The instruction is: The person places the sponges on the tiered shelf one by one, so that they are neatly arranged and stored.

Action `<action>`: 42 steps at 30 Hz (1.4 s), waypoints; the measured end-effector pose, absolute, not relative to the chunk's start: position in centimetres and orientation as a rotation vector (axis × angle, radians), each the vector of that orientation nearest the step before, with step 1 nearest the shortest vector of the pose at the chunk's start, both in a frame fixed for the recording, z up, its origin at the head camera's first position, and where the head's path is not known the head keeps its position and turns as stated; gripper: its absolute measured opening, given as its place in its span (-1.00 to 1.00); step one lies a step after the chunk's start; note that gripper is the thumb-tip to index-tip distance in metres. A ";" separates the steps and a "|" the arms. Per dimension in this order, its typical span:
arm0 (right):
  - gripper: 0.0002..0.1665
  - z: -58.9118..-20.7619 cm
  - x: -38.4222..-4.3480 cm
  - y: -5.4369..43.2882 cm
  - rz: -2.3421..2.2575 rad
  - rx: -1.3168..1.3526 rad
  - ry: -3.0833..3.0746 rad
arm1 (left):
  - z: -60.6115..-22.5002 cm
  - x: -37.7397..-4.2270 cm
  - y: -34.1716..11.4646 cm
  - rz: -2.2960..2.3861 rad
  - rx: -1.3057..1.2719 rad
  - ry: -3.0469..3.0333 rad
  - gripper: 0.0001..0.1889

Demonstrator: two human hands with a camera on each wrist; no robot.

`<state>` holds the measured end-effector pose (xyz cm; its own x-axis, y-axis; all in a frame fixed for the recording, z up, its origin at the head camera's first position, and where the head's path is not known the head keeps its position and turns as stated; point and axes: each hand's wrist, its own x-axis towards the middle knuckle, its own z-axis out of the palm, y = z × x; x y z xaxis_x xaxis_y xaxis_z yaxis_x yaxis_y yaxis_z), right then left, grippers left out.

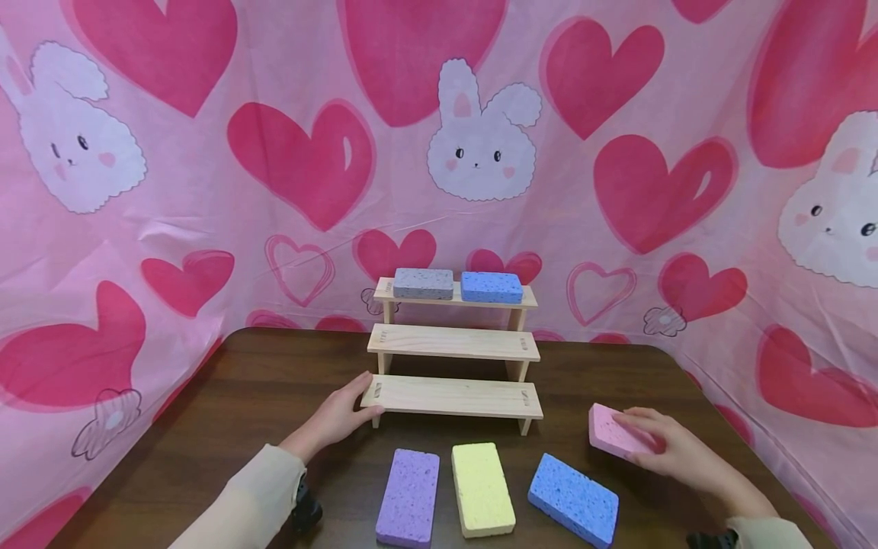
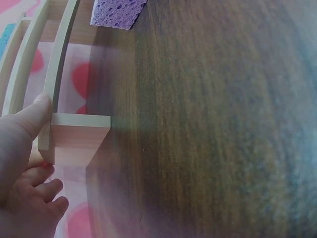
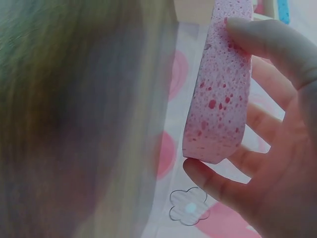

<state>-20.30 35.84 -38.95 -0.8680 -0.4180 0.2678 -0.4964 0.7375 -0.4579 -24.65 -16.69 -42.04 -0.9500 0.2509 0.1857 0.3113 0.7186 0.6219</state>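
My right hand (image 1: 675, 450) grips a pink sponge (image 1: 613, 431) at the right side of the table. In the right wrist view the thumb lies on one face of the sponge (image 3: 220, 84), with the fingers around its other side and end. At the left end of a three-tier wooden shelf (image 1: 449, 395), my left hand (image 1: 336, 415) pinches the lowest board, thumb at the front edge. The left wrist view shows that thumb against the board's edge and the other fingers curled beyond it. On the top tier sit a grey sponge (image 1: 423, 284) and a blue sponge (image 1: 491, 288), side by side.
Before the shelf, a purple sponge (image 1: 408, 497), a yellow sponge (image 1: 482, 489) and another blue sponge (image 1: 574, 499) lie on the dark wooden table (image 1: 288, 374). A pink cloth (image 1: 295, 69) printed with hearts and rabbits hangs behind and along both sides.
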 end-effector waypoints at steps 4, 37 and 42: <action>-0.32 -38.3 -20.5 35.3 0.830 0.684 -2.831 | -42.0 -24.7 -16.7 -1.042 -0.471 -2.827 -0.25; -0.28 -33.1 -22.9 29.4 0.672 0.775 -2.774 | -42.0 -24.6 -16.7 -1.044 -0.481 -2.827 -0.25; -0.28 -32.4 -23.1 28.4 0.689 0.784 -2.782 | -42.0 -24.7 -16.7 -1.051 -0.477 -2.828 -0.24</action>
